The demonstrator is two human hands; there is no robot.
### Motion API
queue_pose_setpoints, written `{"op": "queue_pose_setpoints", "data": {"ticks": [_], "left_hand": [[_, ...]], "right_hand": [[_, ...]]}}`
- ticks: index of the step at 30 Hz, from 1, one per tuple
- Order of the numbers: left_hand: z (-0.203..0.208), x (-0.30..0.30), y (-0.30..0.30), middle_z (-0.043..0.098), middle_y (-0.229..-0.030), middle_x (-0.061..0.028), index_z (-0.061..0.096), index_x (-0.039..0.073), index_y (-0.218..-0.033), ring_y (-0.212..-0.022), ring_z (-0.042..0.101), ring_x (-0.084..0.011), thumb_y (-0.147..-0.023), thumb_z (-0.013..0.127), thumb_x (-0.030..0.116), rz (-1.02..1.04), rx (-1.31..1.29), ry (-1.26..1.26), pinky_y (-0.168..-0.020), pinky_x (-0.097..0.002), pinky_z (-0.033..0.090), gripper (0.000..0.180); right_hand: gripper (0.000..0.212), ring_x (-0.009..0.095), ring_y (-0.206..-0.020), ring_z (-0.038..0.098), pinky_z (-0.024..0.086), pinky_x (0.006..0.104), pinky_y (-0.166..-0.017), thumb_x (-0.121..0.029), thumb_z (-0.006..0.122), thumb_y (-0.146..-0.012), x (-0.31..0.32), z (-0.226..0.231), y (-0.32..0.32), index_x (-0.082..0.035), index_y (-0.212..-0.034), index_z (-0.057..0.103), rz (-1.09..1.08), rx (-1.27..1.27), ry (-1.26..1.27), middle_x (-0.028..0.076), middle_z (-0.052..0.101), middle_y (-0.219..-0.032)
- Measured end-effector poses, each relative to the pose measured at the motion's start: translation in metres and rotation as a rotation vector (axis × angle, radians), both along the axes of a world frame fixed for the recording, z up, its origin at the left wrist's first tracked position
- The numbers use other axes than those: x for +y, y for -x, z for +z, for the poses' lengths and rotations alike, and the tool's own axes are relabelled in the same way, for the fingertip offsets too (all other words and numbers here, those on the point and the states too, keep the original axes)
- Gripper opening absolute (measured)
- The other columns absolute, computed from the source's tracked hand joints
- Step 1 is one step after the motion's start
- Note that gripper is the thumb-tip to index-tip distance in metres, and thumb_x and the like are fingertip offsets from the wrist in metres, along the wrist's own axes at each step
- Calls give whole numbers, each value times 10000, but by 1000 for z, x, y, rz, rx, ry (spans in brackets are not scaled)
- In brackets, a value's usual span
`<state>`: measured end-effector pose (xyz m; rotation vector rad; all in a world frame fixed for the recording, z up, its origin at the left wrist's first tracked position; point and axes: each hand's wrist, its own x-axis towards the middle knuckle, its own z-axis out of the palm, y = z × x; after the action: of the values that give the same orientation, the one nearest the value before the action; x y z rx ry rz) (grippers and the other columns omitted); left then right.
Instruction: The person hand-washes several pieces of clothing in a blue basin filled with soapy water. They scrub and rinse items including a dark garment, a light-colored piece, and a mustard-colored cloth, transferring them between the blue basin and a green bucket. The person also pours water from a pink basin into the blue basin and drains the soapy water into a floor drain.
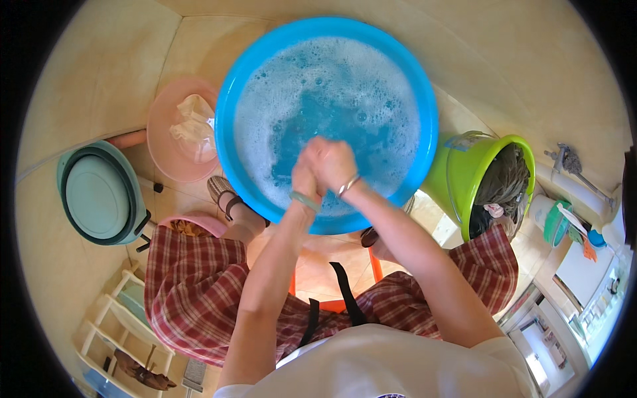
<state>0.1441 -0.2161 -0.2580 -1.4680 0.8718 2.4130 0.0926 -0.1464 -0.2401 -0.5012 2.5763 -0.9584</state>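
Note:
A large round blue basin of foamy water stands before me. Over its near half my two hands are pressed together. My left hand, with a pale green bangle at the wrist, is closed and partly covered by the other. Against it lies my right hand, also closed, with a silver bracelet. The hands look slightly blurred, and anything between the fingers is hidden. White suds ring the basin, with bluer water showing near the hands.
A pink basin with pale cloth stands left, near a folding grey-green basin. At right, a lime green bucket holds dark clothes. A white rack is at lower left.

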Motion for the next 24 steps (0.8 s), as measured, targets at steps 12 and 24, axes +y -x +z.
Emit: {"op": "queue_pose_setpoints", "data": {"ticks": [12, 24], "left_hand": [[-41, -21, -30, 522, -1244, -26, 491, 276, -1298, -1163, 474, -211, -970, 470, 341, -226, -125, 82, -992, -526, 332, 335], [-29, -19, -15, 529, -913, -4, 517, 137, -1132, -726, 487, -111, -961, 520, 315, 4, 225, -442, -588, -238, 429, 246]], "right_hand": [[311, 420, -878, 589, 496, 466, -755, -133, 530, -894, 75, -118, -36, -23, -1179, 467, -289, -322, -105, 235, 597, -991], [192, 281, -644, 601, 464, 377, -567, -227, 631, -869, -6, 56, -51, -73, -775, 565, 197, 96, 296, 97, 592, -710]]}}
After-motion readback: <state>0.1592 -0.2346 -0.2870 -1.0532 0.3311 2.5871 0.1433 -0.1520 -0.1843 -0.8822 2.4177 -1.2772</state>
